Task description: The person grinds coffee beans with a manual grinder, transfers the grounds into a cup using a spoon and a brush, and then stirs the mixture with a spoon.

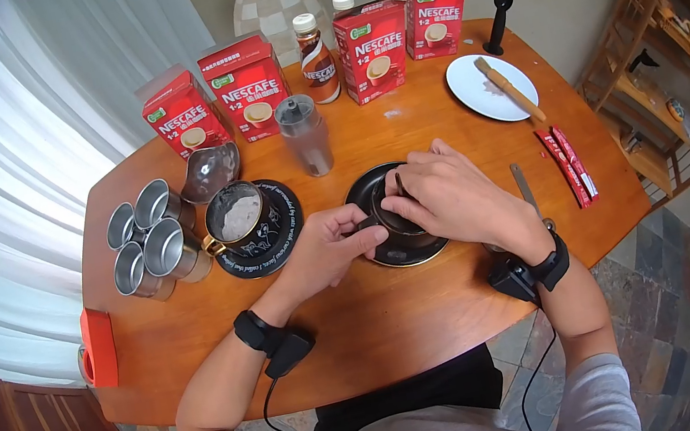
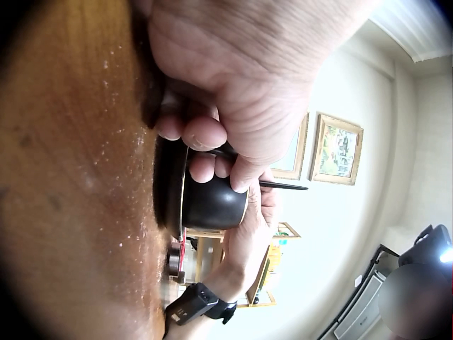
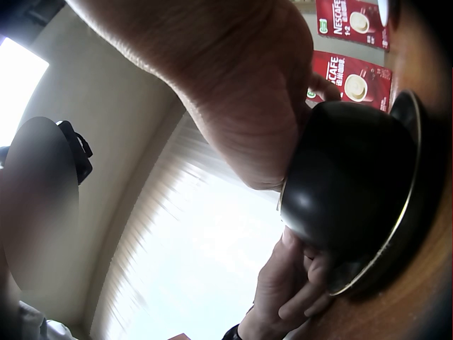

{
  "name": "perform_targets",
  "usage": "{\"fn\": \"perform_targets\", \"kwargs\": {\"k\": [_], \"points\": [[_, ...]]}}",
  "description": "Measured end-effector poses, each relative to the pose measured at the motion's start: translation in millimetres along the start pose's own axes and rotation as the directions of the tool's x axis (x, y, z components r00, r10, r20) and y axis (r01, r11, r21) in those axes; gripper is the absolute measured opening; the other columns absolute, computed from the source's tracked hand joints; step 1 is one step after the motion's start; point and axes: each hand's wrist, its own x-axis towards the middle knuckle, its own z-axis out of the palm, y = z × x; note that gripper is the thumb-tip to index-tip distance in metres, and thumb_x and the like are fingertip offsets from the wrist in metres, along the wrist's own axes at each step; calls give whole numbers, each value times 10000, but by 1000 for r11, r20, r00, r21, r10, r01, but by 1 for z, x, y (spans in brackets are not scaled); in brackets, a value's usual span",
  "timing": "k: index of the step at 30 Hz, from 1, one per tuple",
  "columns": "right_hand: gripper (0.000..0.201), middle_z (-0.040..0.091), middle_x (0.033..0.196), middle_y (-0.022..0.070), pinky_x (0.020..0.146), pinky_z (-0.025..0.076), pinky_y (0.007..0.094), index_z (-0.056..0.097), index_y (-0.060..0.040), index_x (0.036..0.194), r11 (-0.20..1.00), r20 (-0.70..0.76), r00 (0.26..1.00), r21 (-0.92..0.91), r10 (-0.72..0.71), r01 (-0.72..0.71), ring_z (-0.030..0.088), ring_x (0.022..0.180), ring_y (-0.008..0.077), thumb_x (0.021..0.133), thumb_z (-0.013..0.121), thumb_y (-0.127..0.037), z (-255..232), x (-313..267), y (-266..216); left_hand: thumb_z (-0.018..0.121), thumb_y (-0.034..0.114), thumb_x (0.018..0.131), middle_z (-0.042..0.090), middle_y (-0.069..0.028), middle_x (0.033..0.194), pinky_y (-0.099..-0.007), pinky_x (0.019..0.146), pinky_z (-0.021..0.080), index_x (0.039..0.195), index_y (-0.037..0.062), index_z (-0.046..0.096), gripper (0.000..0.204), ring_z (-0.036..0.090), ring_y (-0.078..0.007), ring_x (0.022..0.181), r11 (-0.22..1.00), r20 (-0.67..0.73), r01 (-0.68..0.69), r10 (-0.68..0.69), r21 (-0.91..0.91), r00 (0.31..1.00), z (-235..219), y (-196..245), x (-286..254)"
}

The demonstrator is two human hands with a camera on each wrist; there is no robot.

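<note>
A black cup stands on a black gold-rimmed saucer near the table's middle. My left hand pinches the cup's handle from the left, thumb on top, fingers curled beneath. Over the cup's mouth, my right hand grips a thin dark rod-like handle, whose upper end sticks out past the fingers in the left wrist view. Its lower end is hidden by the hand and cup. To the left, a black cup with a gold handle, holding pale powder, sits on a round black coaster.
Several metal cups and a dark bowl stand left. Behind are red Nescafe boxes, a bottle and a clear grinder-like cylinder. Rightward lie a white plate with a wooden brush-like tool, and red sachets.
</note>
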Motion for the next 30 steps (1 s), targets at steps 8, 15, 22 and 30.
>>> {"fn": "perform_targets", "kwargs": {"k": [8, 15, 22, 30], "points": [[245, 696, 880, 126, 863, 430, 428, 694, -36, 950, 1000, 12, 1000, -4, 7, -7, 646, 928, 307, 1021, 635, -263, 0, 1, 0, 726, 255, 1014, 667, 21, 754, -216, 378, 283, 924, 71, 651, 218, 436, -20, 424, 1000, 0, -4, 4, 2, 1000, 0, 0, 0], [242, 698, 871, 126, 843, 422, 423, 690, -40, 950, 1000, 10, 1000, 25, 11, -11, 647, 905, 307, 1024, 633, -264, -1, 3, -1, 721, 231, 1015, 671, 15, 753, -209, 375, 286, 938, 59, 651, 201, 439, -20, 418, 1000, -1, 3, -3, 0, 1000, 0, 0, 0], [241, 690, 841, 150, 831, 413, 417, 681, -37, 973, 999, 50, 998, 1, 32, -32, 644, 843, 322, 1031, 626, -264, -5, 4, -1, 720, 227, 1014, 673, 12, 760, -208, 375, 285, 940, 59, 652, 195, 439, -20, 420, 1000, 5, 11, -11, -15, 1000, 0, 1, 0], [289, 692, 837, 164, 823, 408, 417, 687, -19, 938, 996, -58, 997, 77, 49, -44, 641, 830, 339, 1032, 631, -285, -6, 4, -2, 725, 247, 1013, 668, 21, 763, -210, 378, 282, 934, 69, 656, 206, 441, -16, 442, 1000, 9, 3, -2, -11, 1000, 0, 1, 0]]}}
